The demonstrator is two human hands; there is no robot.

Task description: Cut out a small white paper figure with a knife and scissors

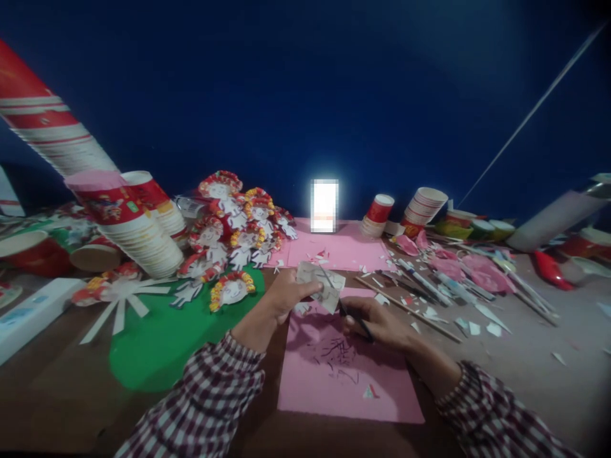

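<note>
My left hand (286, 295) pinches a small pale piece of paper (333, 298) with drawn lines on it, above a pink sheet (353, 401). In my right hand (377, 321) are dark-handled scissors (359, 323), the fingers wrapped round the handles. The scissor blades point up and left and lie against the paper. Dark scribbled marks and a small red and white scrap (370, 392) show on the pink sheet below my hands.
Paper-cut figures (232, 292) with red and yellow frills are piled at the left, by a green sheet (157, 350) and stacked paper cups (138, 235). Pens (420, 280), a thin stick (413, 310) and scraps lie right. A bright blurred screen (324, 205) stands behind.
</note>
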